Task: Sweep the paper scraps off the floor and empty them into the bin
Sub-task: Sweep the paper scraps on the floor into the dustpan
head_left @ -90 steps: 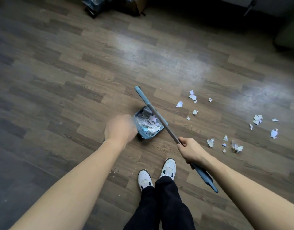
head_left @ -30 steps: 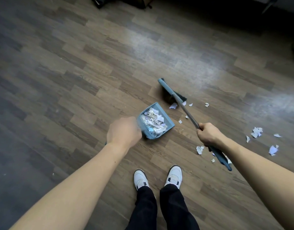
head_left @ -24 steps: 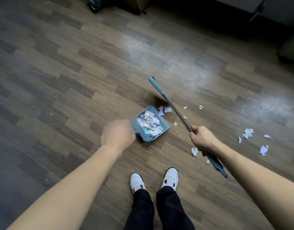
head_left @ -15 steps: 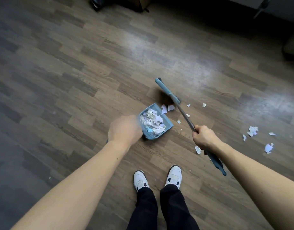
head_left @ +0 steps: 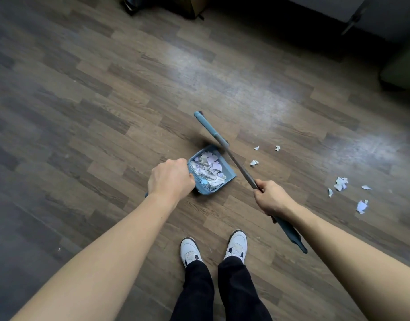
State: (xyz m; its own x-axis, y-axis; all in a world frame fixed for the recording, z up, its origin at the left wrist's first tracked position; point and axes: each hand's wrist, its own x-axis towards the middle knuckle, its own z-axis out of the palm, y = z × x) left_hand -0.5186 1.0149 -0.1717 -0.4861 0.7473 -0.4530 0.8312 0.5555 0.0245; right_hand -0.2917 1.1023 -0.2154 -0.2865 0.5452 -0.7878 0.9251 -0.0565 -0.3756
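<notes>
Head camera looks down on two bare forearms. The left hand is closed in a fist, knuckles up, round the handle of a blue dustpan. The handle is hidden under the hand except for a blue tip by the wrist. The pan rests on the wood-pattern floor just beyond the knuckles, with its comb-toothed near edge next to the fingers. It is heaped with white and pale-blue paper scraps.

The right hand is wrapped tightly round the shaft of a broom, and the blue grip end sticks out behind the wrist. The shaft runs up and to the left across the pan's far right corner. The long blue broom head sits at the pan's far open side, its dark bristles blurred against the floor.

Right of the pan, three small torn pieces lie near the shaft. A further cluster lies well apart, toward the right edge. Below the hands stand two white sneakers under black trousers. Along the top edge are a cardboard box and dark clutter. A greenish object sits at the far right, too cut off to identify.
</notes>
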